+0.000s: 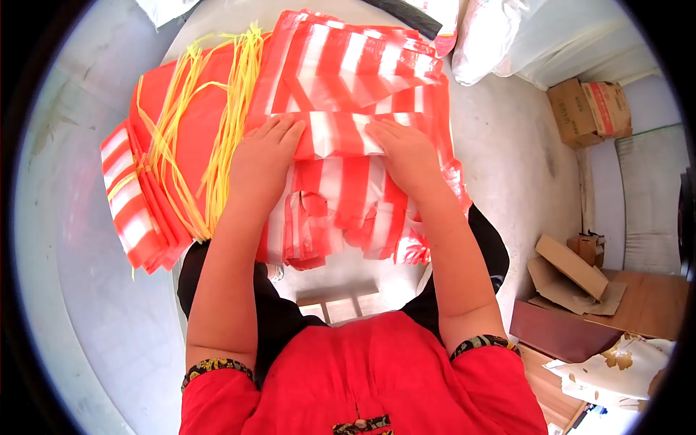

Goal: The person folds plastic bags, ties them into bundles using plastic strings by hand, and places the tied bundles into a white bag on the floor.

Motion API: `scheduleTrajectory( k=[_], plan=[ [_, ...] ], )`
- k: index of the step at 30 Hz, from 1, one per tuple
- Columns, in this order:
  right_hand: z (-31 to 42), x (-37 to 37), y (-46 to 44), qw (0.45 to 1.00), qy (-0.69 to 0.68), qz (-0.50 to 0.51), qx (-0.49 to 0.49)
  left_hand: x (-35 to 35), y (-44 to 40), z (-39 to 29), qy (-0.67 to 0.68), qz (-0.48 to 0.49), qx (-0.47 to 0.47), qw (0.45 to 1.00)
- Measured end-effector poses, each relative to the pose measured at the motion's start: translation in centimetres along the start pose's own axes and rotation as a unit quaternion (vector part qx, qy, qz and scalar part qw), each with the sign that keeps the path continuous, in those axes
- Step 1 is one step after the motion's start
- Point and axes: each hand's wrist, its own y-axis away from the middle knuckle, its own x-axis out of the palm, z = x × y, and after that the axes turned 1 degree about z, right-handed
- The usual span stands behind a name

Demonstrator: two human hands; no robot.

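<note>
Red-and-white striped plastic bags (348,61) lie in a layered pile in front of me. A folded striped strip of the top bag (335,134) runs crosswise between my hands. My left hand (268,148) rests on the strip's left end, fingers stretched out and close together. On its right end lies my right hand (403,148), also flat with fingers extended. My thumbs are mostly hidden. Left of the pile, yellow ties (235,116) spread over a red sheet (206,109). A folded striped bundle (130,196) with a yellow tie hangs at the far left edge.
Cardboard boxes (589,109) stand at the right by the wall. An opened carton (573,279) sits on a brown wooden cabinet (652,297) at the lower right. A white plastic bundle (487,40) lies beyond the pile. My knees are under the near edge.
</note>
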Motion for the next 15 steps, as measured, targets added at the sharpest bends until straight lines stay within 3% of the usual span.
scheduleTrajectory(
  k=[1,5,7,11,13,15],
  plan=[
    [0.0,-0.4,0.1,0.999,0.012,0.02,0.025,-0.2,-0.1,0.0,-0.003,-0.014,-0.002,1.0],
    [1.9,-5.8,-1.8,0.981,0.078,0.122,0.126,-4.7,-0.8,-1.7,0.074,0.131,-0.097,0.984],
    [2.0,-7.7,-2.0,0.989,0.137,-0.013,0.053,-6.8,-0.6,-2.6,0.129,0.174,-0.135,0.967],
    [4.5,-10.5,-2.7,0.948,0.159,-0.274,-0.027,-6.9,1.9,-1.8,0.522,0.223,-0.291,0.77],
    [5.2,-8.0,-1.2,0.977,0.015,-0.213,0.027,-6.3,3.2,-1.6,0.63,0.222,-0.338,0.663],
    [5.7,-4.7,1.4,0.984,-0.109,-0.092,0.11,-6.6,3.7,-1.6,0.518,0.236,-0.32,0.757]
  ],
)
